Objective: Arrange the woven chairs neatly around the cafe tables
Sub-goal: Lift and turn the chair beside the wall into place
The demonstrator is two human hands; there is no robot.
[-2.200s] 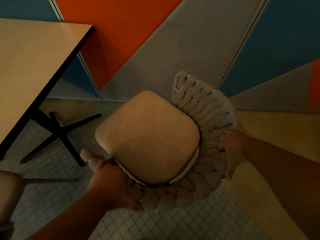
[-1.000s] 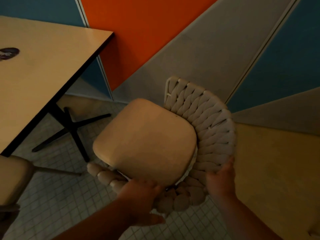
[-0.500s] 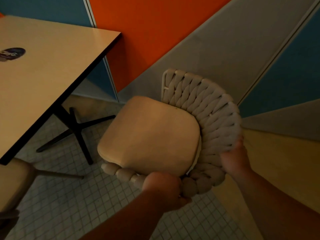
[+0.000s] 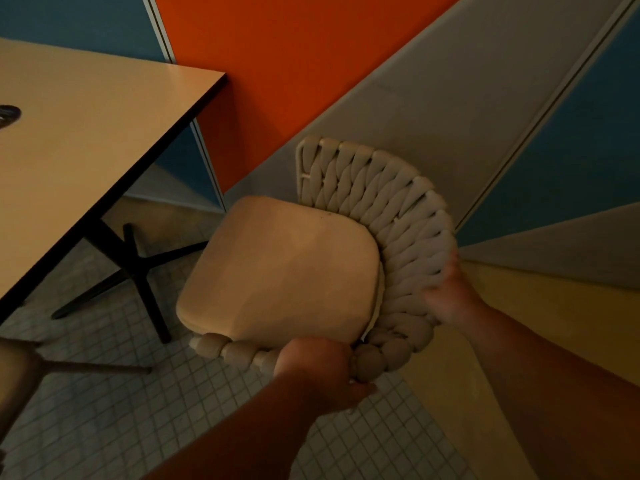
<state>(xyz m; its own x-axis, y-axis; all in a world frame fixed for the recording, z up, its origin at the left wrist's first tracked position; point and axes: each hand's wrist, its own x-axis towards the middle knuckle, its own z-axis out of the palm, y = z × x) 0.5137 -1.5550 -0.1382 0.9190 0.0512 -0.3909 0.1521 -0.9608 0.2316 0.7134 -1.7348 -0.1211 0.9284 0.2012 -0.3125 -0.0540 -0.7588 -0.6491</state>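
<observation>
A woven chair [image 4: 391, 216] with a thick braided cream backrest and a tan seat cushion [image 4: 284, 271] fills the middle of the head view, seen from above. My left hand [image 4: 318, 372] grips the braided rim at its near end. My right hand [image 4: 450, 299] clasps the outer side of the backrest on the right. The chair's open front faces the cafe table [image 4: 86, 140], a tan top with a dark edge at the upper left. The chair's legs are hidden under the seat.
The table's black cross-shaped base [image 4: 135, 271] stands on the small-tiled floor left of the chair. Part of a second chair [image 4: 17, 368] with a thin leg shows at the lower left edge. A wall of orange, grey and blue panels [image 4: 415, 81] runs close behind.
The chair has turned and shifted a little right and toward the wall, its front now facing the table. My left hand slid along the rim toward the back; my right hand stayed on the backrest.
</observation>
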